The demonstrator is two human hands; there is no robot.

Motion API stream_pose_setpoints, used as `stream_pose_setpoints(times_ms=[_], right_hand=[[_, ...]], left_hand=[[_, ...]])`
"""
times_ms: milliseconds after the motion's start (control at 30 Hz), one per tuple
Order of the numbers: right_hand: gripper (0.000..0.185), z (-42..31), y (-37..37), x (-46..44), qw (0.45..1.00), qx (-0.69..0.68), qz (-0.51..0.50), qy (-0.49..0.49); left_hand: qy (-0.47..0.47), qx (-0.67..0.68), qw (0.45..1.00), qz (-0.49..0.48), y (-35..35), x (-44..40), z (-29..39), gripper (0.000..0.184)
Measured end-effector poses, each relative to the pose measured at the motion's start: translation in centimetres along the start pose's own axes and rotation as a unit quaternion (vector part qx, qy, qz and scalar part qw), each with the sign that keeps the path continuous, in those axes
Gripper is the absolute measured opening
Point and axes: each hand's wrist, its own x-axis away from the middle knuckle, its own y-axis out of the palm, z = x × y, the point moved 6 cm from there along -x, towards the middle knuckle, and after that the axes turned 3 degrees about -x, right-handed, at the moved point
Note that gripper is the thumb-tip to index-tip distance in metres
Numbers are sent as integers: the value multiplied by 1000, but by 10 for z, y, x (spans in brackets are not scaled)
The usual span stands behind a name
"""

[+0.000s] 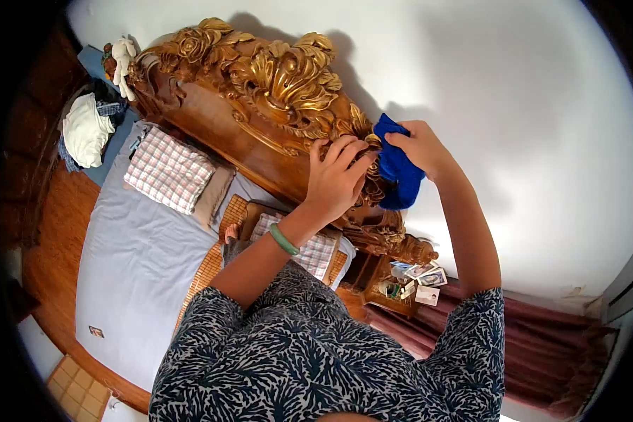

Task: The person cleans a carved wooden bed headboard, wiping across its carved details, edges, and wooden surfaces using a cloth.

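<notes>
A blue cloth (399, 174) is gripped in my right hand (420, 148), thumb on top, and hangs against the right end of a carved wooden headboard (204, 119). Gold-coloured carving (288, 81) of leaves and flowers runs along the headboard's top. My left hand (336, 179) rests on the carved edge just left of the cloth, its fingers spread and bent. A green bangle (284, 239) circles the left wrist. The cloth covers part of the carving, and some of my right fingers are hidden behind it.
Below lies a bed (141, 260) with a checked pillow (169, 169) and a second checked pillow (315, 252). To the right stands a nightstand (383, 292) with cards and small items. Dark red curtains (534, 344) hang beyond. A plush toy (123, 63) sits past the headboard's left end.
</notes>
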Motion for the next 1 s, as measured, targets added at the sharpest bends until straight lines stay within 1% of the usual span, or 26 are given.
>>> stream_pose_setpoints(times_ms=[67,100,167,200,267,300,333,367,400,467,500,533,600,633,667,733,867,933,1000], right_hand=[[29,-1,2,-8,999,42,-29,-2],[29,2,-1,-6,999,37,-26,-2],[29,7,-3,-2,998,-31,-55,-8],[29,14,-5,0,998,-35,-52,-9],[28,11,-21,9,988,3,50,-143],[28,13,-22,13,988,3,48,-144],[26,5,-21,22,970,73,64,-221],[25,-3,-18,31,941,142,80,-297],[25,-2,-16,33,941,141,80,-296],[33,-1,-5,40,894,297,49,-332],[40,2,-2,44,854,342,65,-387],[40,6,-1,46,852,343,62,-390],[41,6,4,54,784,433,120,-429],[38,3,9,56,769,456,138,-426],[38,0,14,55,768,457,137,-428],[34,-1,21,51,735,519,162,-406],[33,-13,29,30,751,488,178,-407],[38,-18,33,23,756,486,177,-401],[38,-12,30,30,766,476,173,-397]], left_hand=[[-15,-5,1000,-3,-2,-1,0,39],[-10,-5,1000,-8,-2,-1,2,39],[-8,-20,1000,-17,-2,-2,2,40],[-3,-21,1000,-19,0,0,1,40],[3,-33,999,-15,3,1,1,39],[1,-35,999,-14,3,0,1,39],[0,-31,999,-15,1,0,0,39],[-1,-27,999,-16,0,0,-1,39],[0,-27,999,-18,0,1,-2,39],[-6,-31,999,-6,2,3,-3,39],[-7,-32,999,-4,1,3,-3,39],[-5,-35,999,-10,0,3,-2,39],[-7,-43,999,-13,-1,3,-4,39],[-9,-34,999,-9,-1,3,-4,39],[-8,-25,1000,-4,-3,4,-6,40],[-12,-26,1000,-2,-4,3,-7,40],[-17,-33,999,-5,-5,2,-11,41],[-12,-37,999,-4,-7,1,-11,40],[-7,-54,998,-11,-9,0,-9,39]])
